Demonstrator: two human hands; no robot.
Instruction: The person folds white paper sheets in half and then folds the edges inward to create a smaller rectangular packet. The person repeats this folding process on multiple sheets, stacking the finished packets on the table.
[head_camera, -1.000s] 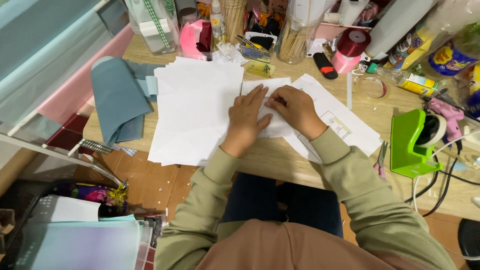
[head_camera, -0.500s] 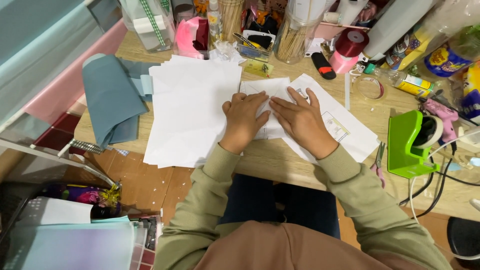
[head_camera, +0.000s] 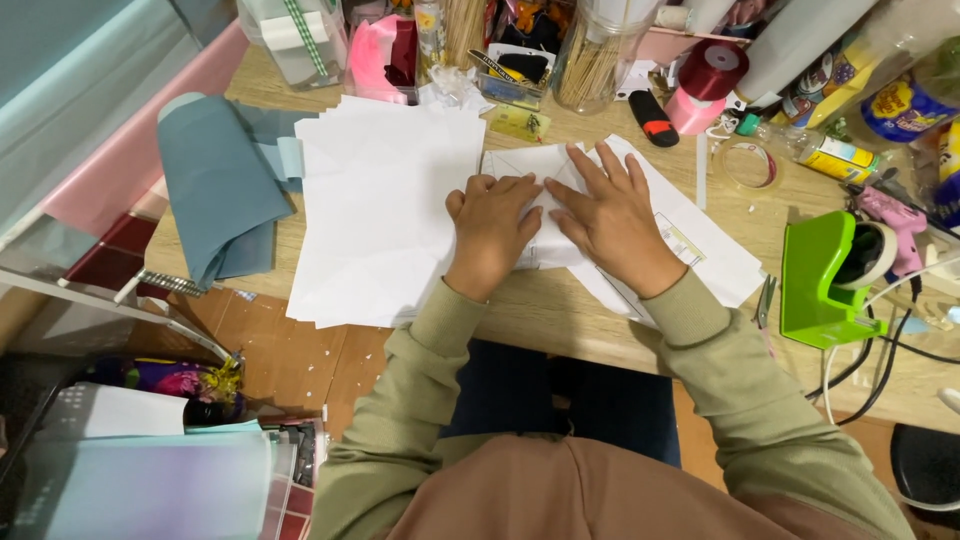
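Both hands' fingers (head_camera: 600, 175) press flat on folded paper (head_camera: 520, 165).

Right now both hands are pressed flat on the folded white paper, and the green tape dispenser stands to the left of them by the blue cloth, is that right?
Not quite. The green tape dispenser stands to the right of the hands, near the table's right edge, far from the blue cloth, as the head view shows. The rest holds: the left hand and right hand are pressed flat on the folded white paper.

Long olive-green ribbed-cuff sleeves, brownish-pink garment at the chest; dark blue trousers, bare hands
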